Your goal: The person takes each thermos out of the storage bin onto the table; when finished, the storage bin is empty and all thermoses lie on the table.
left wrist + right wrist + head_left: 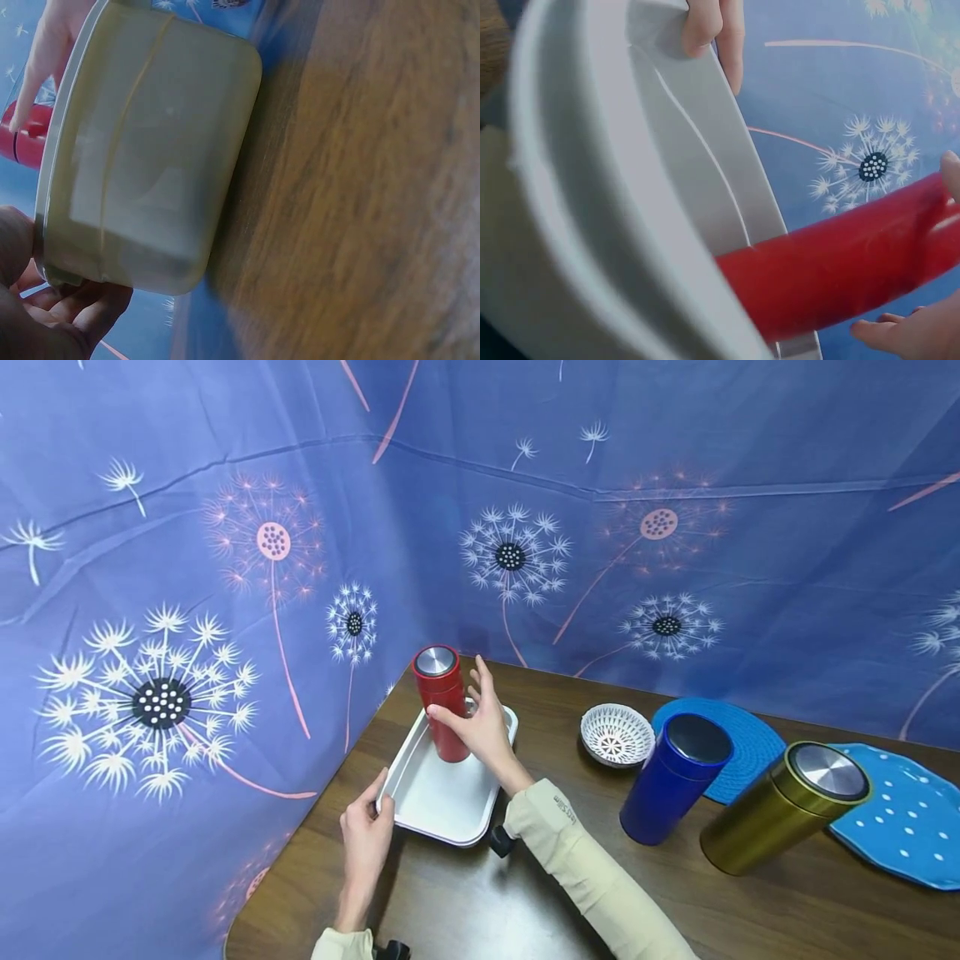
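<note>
A red thermos bottle with a silver lid stands inside a deep white plastic container, leaning slightly in the head view. My left hand grips the container's near left corner, thumb inside the rim and fingers outside the wall. The right hand is at the bottle's upper part; its thumb lies against the red side while the other fingers stretch out apart. In the right wrist view some fingertips are clear of the bottle. The left wrist view shows the container's outer wall.
Right of the container are a white patterned bowl, a blue bottle and a gold bottle. Behind them lie a round blue mat and a dotted blue tray. A dandelion-print cloth hangs beyond the table.
</note>
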The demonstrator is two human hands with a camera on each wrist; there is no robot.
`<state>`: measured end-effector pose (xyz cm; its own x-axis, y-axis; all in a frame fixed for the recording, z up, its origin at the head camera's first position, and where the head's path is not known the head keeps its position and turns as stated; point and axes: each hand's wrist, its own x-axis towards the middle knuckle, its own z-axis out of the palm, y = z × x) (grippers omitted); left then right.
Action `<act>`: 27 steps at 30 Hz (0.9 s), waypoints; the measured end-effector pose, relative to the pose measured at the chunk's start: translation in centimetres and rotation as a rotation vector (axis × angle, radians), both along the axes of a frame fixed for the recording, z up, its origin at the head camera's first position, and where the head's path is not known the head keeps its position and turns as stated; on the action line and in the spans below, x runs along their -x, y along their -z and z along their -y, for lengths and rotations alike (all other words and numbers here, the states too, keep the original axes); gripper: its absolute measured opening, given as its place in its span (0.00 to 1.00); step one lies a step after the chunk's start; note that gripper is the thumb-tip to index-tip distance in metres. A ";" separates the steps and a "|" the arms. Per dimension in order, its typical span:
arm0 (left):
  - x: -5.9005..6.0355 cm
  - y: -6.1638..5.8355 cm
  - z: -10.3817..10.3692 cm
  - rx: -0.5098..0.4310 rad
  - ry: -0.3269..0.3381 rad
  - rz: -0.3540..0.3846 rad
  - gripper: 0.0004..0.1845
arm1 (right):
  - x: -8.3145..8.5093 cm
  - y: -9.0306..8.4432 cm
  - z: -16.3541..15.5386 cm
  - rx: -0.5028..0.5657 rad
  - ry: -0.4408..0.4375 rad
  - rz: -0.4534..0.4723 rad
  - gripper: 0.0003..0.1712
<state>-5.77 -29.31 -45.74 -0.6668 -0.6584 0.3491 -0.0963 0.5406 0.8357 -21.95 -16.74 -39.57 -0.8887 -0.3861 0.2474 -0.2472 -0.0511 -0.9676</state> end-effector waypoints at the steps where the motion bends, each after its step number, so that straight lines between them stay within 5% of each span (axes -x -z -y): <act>1: 0.0 0.0 0.0 -0.003 0.000 0.001 0.21 | 0.0 0.0 0.2 -0.006 -0.003 0.000 0.58; 6: 0.1 -0.2 -0.2 -0.021 -0.005 0.009 0.21 | 0.1 0.0 0.9 -0.013 0.006 -0.003 0.57; 16: 0.2 -0.4 -0.4 -0.027 -0.004 -0.004 0.21 | -0.8 -1.9 0.8 0.156 0.016 0.012 0.42; 27: 0.1 0.0 -0.3 -0.007 -0.019 -0.012 0.21 | 0.4 0.8 1.1 0.101 0.099 0.021 0.40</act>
<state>-5.88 -29.00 -45.72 -0.6502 -0.6730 0.3526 -0.0961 0.5332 0.8405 -22.34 -17.86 -40.39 -0.9265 -0.2703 0.2617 -0.2358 -0.1247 -0.9638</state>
